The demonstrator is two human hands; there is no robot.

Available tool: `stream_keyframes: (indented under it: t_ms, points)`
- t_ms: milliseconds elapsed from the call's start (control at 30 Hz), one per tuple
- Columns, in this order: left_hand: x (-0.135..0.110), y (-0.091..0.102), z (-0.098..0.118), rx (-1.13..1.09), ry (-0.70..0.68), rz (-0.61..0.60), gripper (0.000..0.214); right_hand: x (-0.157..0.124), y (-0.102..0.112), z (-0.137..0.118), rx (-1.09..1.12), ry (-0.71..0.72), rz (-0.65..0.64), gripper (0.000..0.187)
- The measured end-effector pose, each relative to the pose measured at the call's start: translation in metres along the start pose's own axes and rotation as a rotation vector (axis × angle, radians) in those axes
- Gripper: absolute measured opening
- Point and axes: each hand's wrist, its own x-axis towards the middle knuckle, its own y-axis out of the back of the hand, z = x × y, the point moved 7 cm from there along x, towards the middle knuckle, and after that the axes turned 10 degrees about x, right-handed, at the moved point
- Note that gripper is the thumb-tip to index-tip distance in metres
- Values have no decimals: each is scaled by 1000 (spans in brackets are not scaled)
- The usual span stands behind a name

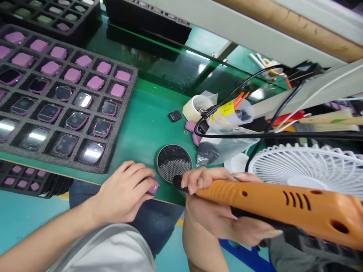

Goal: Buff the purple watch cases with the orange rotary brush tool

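My left hand [127, 190] rests at the front edge of the green bench, its fingers closed around a purple watch case [153, 186]. My right hand [224, 204] is wrapped round an orange electric screwdriver [263, 206], which points left. The tool's black nose [178, 183] is over the lower right rim of a round metal tin [173, 163]. Inside the tin, tiny dark pieces cover the upper half of a perforated plate. A grey foam tray [120, 124] on the left holds rows of purple watches, some screen up, others back up.
White fan guard [297, 166] stands at right, under black cables [266, 135]. Near the middle lie a tape roll [195, 107], a black watch-like piece [175, 115], purple cases [195, 132] and a clear bag [215, 151]. Another tray [51, 22] is at back left.
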Motion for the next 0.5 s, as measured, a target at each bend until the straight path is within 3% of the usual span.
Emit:
stream_keyframes:
  t_ms: [500]
  points:
    - [0,-4,-4,-27,15,12,16,-1,-3,3,-19,18,-87,50]
